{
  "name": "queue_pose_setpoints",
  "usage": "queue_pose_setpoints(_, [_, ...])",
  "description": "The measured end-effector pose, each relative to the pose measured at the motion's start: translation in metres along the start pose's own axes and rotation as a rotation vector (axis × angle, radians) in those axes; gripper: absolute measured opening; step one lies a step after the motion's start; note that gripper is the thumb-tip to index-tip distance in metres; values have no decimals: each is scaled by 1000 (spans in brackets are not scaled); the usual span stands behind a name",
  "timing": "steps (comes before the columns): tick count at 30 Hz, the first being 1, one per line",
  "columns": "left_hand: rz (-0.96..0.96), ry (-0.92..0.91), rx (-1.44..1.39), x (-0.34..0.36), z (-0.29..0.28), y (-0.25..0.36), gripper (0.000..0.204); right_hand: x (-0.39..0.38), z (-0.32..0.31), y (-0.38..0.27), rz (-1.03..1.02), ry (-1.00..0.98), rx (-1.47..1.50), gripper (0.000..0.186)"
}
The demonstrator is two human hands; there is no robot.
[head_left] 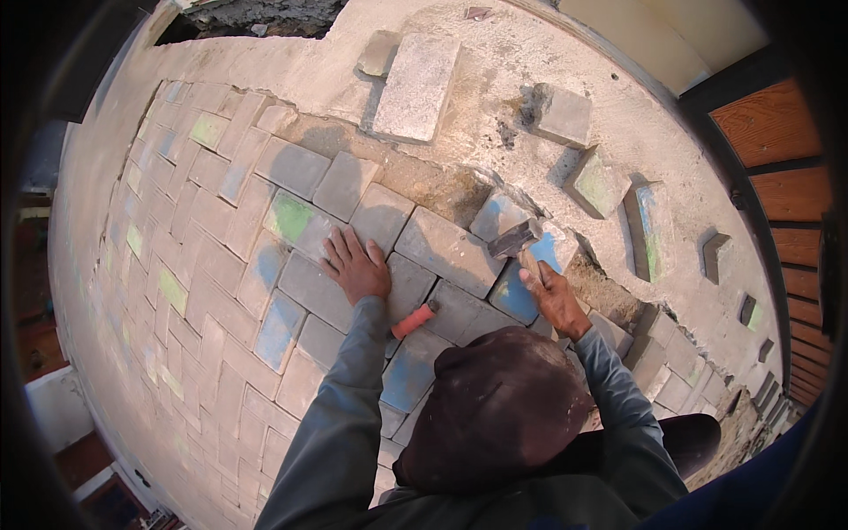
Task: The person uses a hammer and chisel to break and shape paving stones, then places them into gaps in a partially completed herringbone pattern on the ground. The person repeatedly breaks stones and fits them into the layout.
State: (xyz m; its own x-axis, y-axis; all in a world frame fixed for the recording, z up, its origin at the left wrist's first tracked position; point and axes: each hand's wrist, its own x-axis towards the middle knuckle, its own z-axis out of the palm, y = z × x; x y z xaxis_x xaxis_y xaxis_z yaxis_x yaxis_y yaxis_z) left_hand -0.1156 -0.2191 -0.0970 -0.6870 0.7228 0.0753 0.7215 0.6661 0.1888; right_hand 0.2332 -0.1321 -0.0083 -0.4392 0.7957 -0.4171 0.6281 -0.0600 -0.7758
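Observation:
My left hand (360, 268) lies flat with its fingers spread on grey paving blocks, just beside a block with a green paint patch (290, 217). In my right hand (556, 299) is the wooden handle of a hammer (516, 238). Its dark metal head is over the blocks near the edge of the paving, by blue-stained pieces (515, 296). Whether the head touches a block I cannot tell. Between my hands, a short red cylindrical grip with a dark end (413, 320) rests on the blocks; the rest of it, if any, is hidden.
Laid pavers (212, 309) spread out to the left. A sandy gap (446, 190) runs along the paving's edge. Loose blocks (417, 88) and cut pieces (597, 184) lie on the concrete beyond. A brown slatted door (782, 203) stands at right. A rounded maroon cloth shape (495, 411) covers the lower middle.

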Motion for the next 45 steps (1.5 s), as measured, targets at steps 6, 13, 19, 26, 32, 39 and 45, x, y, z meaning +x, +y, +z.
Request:
queue_pose_setpoints(6, [0, 3, 17, 1, 1, 1, 59, -67, 4, 76, 158, -178, 207, 68])
queue_pose_setpoints(13, [7, 24, 5, 1, 6, -2, 57, -67, -28, 25, 112, -120, -139, 68])
queue_pose_setpoints(19, [-14, -29, 6, 3, -2, 1, 57, -32, -33, -5, 182, -218, -807, 52])
queue_pose_setpoints(26, [-44, -55, -4, 5, -6, 3, 58, 126, -2, -104, -47, -27, 226, 75])
queue_pose_setpoints(32, [-47, -61, 23, 5, -6, 0, 58, 239, 67, -177, 39, 139, 870, 110])
queue_pose_setpoints(39, [-25, -64, 1, 6, -6, 3, 58, 265, 81, -160, 93, 192, 601, 84])
queue_pose_setpoints(45, [4, -8, 59, 8, 3, -5, 57, 194, 15, -166, 186, -67, 1416, 62])
